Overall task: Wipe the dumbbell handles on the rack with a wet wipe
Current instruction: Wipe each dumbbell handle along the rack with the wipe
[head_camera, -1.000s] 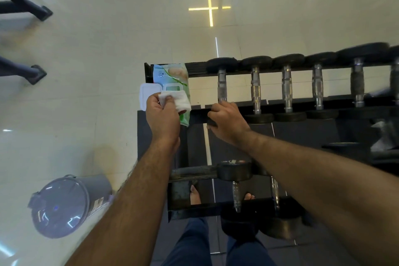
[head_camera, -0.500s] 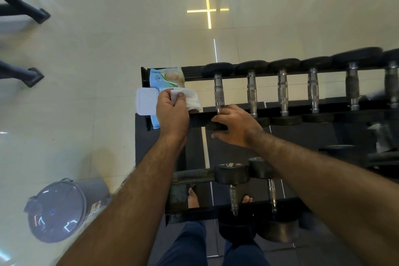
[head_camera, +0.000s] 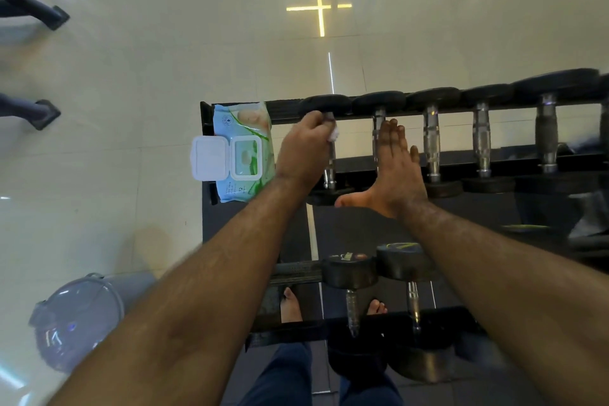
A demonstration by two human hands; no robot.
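Several dumbbells with chrome handles lie side by side on the top tier of a black rack (head_camera: 514, 160). My left hand (head_camera: 304, 150) grips a white wet wipe (head_camera: 333, 135) around the handle of the leftmost dumbbell (head_camera: 329, 171), near its far end. Only a small corner of the wipe shows past my fingers. My right hand (head_camera: 397, 168) lies flat with straight fingers over the second dumbbell's handle (head_camera: 378, 119), thumb spread towards the first dumbbell's near head. A wet wipe pack (head_camera: 244, 152) with its white lid flipped open sits on the rack's left end.
Two more dumbbells (head_camera: 351, 273) stand on the lower tier, above my bare feet (head_camera: 291, 305). A grey lidded bin (head_camera: 75, 320) stands on the tiled floor at lower left. Dark equipment legs (head_camera: 46, 15) reach in at the upper left.
My left hand moved right from the wipe pack onto the first dumbbell's handle with the wipe. My right hand left the rack's front rail, opened flat and moved over the second handle.
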